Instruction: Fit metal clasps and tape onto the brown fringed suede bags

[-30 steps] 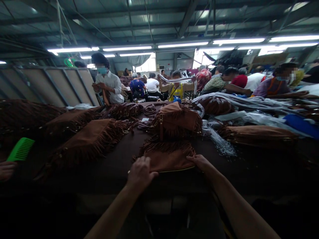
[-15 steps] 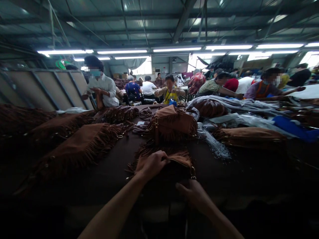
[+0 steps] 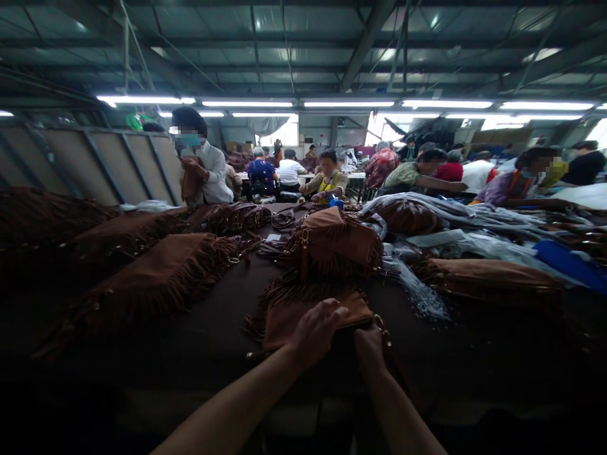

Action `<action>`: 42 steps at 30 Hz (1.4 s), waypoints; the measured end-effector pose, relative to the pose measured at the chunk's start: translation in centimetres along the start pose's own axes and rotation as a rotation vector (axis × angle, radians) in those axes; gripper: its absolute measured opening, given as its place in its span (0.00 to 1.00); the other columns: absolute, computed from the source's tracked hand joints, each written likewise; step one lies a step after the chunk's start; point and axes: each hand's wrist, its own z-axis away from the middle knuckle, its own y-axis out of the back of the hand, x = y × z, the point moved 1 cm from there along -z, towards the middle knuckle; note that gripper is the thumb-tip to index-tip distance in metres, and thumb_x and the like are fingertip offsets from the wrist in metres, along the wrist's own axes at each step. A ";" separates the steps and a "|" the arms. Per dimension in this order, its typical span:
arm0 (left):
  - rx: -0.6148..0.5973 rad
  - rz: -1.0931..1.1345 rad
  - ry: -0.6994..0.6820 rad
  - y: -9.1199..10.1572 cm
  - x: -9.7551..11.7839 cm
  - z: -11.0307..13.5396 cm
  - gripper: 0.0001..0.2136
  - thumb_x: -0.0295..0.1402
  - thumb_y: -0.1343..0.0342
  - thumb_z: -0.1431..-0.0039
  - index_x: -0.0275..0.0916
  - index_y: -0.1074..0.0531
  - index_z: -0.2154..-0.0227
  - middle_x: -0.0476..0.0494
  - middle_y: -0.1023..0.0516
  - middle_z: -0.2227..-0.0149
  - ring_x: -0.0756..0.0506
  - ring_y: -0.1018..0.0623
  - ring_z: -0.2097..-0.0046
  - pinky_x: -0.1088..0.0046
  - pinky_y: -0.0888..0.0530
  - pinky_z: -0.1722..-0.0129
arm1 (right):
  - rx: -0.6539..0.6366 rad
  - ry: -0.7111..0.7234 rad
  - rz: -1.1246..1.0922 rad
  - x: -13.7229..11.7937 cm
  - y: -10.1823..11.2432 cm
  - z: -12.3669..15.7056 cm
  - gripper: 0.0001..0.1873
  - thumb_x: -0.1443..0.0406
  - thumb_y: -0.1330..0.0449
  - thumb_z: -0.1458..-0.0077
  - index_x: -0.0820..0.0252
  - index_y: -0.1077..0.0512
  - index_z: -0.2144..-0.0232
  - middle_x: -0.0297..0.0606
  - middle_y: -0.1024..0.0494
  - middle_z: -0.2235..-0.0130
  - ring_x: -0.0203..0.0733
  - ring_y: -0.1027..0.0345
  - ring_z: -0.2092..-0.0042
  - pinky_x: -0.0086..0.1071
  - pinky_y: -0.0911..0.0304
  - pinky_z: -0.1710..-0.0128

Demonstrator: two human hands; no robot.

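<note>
A tan suede bag with a fringe (image 3: 284, 325) lies on the dark brown table (image 3: 199, 335) right in front of me. My left hand (image 3: 315, 332) rests across its top with the fingers curled over the far side, gripping it. My right hand (image 3: 370, 346) holds the bag's right end, just below a small gold metal ring (image 3: 380, 327) and a short strap. Both hands cover the middle of the bag, so its closure is hidden.
Several fringed brown bags lie around me, the nearest (image 3: 334, 245) just beyond my hands. Transparent plastic sheeting (image 3: 417, 287) and a blue item (image 3: 566, 265) lie to the right. Co-workers sit beyond the table.
My right hand has moved up from the table's near side to the bag's right end. My left hand has shifted right across the bag, which now lies flatter.
</note>
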 end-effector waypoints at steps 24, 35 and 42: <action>-0.095 0.211 0.103 2.3 -2.0 -2.5 0.08 0.34 0.37 0.49 0.39 0.28 0.66 0.46 0.23 0.61 0.45 0.26 0.58 0.73 0.35 0.59 | -0.364 -0.224 -0.482 -3.1 -0.6 0.8 0.20 0.70 0.35 0.65 0.57 0.27 0.64 0.36 0.22 0.63 0.45 0.27 0.61 0.34 0.32 0.61; -0.195 0.349 0.188 0.7 -3.2 -3.3 0.05 0.31 0.47 0.42 0.37 0.35 0.72 0.52 0.31 0.70 0.52 0.32 0.67 0.78 0.38 0.68 | -0.491 -0.265 0.083 -4.3 2.4 0.6 0.16 0.55 0.35 0.55 0.59 0.25 0.65 0.36 0.23 0.71 0.39 0.30 0.70 0.30 0.36 0.71; -0.041 0.379 0.144 -1.7 -3.2 -2.0 0.09 0.29 0.46 0.43 0.37 0.39 0.77 0.50 0.31 0.71 0.51 0.32 0.68 0.76 0.40 0.68 | -0.075 0.400 1.112 -8.2 11.5 -8.6 0.13 0.56 0.43 0.44 0.55 0.22 0.71 0.36 0.23 0.71 0.40 0.31 0.69 0.29 0.43 0.71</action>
